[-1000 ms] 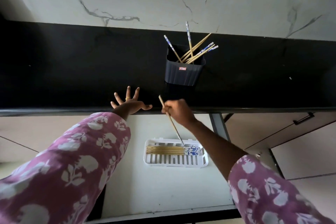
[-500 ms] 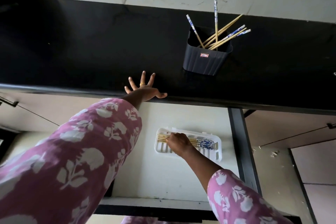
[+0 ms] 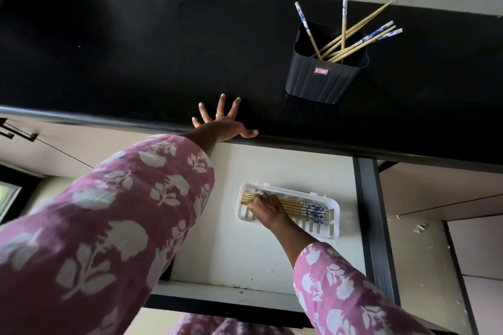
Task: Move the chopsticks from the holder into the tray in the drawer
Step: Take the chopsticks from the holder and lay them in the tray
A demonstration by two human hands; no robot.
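Observation:
A dark ribbed holder (image 3: 324, 81) stands on the black counter with several chopsticks (image 3: 353, 39) leaning out of it, some plain wood, some with blue-and-white tops. Below, in the open drawer, a white slotted tray (image 3: 334, 221) holds a row of chopsticks (image 3: 302, 208) lying side by side. My right hand (image 3: 268, 209) is down in the tray, its fingers curled over the bare wooden ends of those chopsticks; whichever one it holds is hidden under the fingers. My left hand (image 3: 221, 124) rests on the counter's front edge with fingers spread.
The drawer's pale floor (image 3: 239, 258) surrounds the tray, with a dark frame post (image 3: 367, 198) on its right. The black counter (image 3: 136, 49) runs under a marble wall. A cabinet handle (image 3: 16, 130) shows at the left.
My right hand went from the counter edge down into the tray with a chopstick and stays at the row's left end. The view shifted left; my left hand stayed put.

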